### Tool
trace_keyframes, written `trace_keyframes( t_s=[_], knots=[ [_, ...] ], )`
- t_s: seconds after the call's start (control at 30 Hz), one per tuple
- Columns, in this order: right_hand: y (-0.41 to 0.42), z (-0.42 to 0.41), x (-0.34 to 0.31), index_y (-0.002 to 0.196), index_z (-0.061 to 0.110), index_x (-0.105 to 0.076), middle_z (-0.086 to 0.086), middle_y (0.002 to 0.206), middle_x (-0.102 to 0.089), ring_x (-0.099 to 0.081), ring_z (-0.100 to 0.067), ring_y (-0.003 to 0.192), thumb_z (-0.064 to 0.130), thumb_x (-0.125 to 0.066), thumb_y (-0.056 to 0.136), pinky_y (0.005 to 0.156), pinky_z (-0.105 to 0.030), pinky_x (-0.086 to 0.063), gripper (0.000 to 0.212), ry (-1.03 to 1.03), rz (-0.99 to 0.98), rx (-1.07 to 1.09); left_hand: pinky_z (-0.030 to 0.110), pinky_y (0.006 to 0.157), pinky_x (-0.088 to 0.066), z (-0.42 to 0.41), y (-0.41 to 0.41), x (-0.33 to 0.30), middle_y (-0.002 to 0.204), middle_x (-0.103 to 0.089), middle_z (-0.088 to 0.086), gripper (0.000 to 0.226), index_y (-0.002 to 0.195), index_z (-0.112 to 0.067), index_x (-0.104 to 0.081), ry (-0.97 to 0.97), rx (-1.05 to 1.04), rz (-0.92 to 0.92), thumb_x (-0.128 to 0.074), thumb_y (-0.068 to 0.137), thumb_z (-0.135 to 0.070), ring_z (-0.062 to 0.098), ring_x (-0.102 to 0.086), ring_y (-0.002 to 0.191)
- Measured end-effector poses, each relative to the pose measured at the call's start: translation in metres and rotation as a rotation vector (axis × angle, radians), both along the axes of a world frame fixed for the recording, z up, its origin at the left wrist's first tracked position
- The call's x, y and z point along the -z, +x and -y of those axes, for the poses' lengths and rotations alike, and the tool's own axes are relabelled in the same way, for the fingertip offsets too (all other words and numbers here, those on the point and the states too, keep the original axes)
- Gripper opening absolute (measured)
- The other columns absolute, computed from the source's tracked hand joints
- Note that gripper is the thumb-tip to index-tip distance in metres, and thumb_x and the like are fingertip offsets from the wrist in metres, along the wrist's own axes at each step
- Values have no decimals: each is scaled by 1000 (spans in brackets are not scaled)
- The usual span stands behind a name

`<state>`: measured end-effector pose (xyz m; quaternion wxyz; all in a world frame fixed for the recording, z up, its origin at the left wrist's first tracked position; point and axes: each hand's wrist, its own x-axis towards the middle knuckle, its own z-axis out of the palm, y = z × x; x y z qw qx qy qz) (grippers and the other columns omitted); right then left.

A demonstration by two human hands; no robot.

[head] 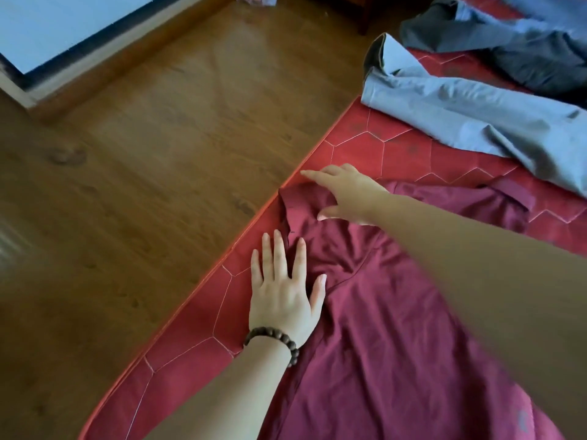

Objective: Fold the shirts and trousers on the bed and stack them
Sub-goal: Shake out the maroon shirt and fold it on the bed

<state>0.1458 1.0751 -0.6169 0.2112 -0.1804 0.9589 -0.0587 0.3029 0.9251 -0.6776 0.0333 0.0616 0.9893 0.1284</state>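
Note:
A maroon shirt (397,328) lies spread on the red quilted bed (359,138), its sleeve reaching toward the bed's left edge. My left hand (282,290), with a bead bracelet on the wrist, lies flat with straight fingers, half on the shirt near the shoulder and half on the bedcover. My right hand (346,195) reaches across to the sleeve end, fingers stretched out over the cloth and touching it. Light grey-blue trousers (470,122) lie crumpled further up the bed. A darker grey garment (521,49) lies behind them.
The bed's left edge (241,236) runs diagonally beside a brown wooden floor (158,154). A white panel with a dark border (63,30) stands at the top left. A dark wooden furniture leg (371,14) stands near the bed's far corner.

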Motion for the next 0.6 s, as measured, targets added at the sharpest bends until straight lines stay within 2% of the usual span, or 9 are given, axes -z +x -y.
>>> trace_keyframes(
  t_s=[0.1,0.2,0.23,0.3,0.37,0.43,0.47,0.53,0.6],
  knots=[
    [-12,9,4,138,21,-37,-5,125,-54,-47,-30,120,36,-76,78,97,-45,-36,73,105,19,-19,51,118,-17,1,1,-2,155,-25,21,72,145,-18,-41,87,-30,-8,-26,92,-64,33,-15,147],
    [-12,16,4,125,12,-51,-8,123,-55,-50,-32,117,31,-74,81,93,-41,-41,53,122,62,-54,47,118,-18,-4,-2,-6,153,-30,19,75,138,-18,-49,251,-146,-40,-47,82,-68,29,-20,146],
    [-11,15,2,123,11,-53,-9,123,-55,-50,-32,116,28,-74,81,93,-40,-43,50,85,63,-57,46,118,-18,-8,-3,-7,153,-30,19,81,139,-17,-45,281,-187,-38,-57,76,-67,30,-22,145],
    [-5,8,-5,116,7,-58,-10,115,-59,-53,-29,110,21,-74,80,89,-35,-42,42,-72,38,-10,44,119,-13,-14,-3,-11,154,-25,19,103,146,-16,-26,325,-250,10,-72,66,-62,29,-19,146],
    [8,-8,-17,98,5,-62,-4,90,-59,-55,-26,92,12,-74,76,73,-28,-35,26,-267,4,93,40,119,-10,-17,-2,-14,155,-24,17,120,151,-18,-10,355,-283,32,-79,62,-59,26,-18,146],
    [25,-29,-30,86,7,-62,2,74,-53,-51,-21,77,3,-69,73,64,-24,-29,16,-384,-27,188,39,118,-12,-17,-2,-16,154,-28,14,126,152,-17,-5,374,-313,18,-82,60,-56,24,-22,145],
    [36,-40,-35,86,7,-63,2,74,-56,-51,-20,76,1,-68,71,65,-23,-30,17,-400,-52,205,40,118,-14,-16,-1,-17,153,-31,13,127,152,-14,-6,379,-325,13,-83,60,-54,24,-25,144],
    [60,-62,-40,93,2,-67,-7,88,-66,-58,-23,86,-3,-69,69,76,-24,-36,25,-368,-126,162,43,116,-17,-16,0,-20,145,-42,14,119,150,-8,-18,363,-330,18,-85,61,-48,27,-34,139],
    [86,-86,-32,102,-1,-68,-15,109,-66,-58,-29,109,-5,-71,68,99,-34,-38,34,-273,-144,62,48,112,-23,-18,1,-22,125,-56,13,94,139,-6,-43,325,-297,10,-87,61,-36,31,-47,125]
  ],
)
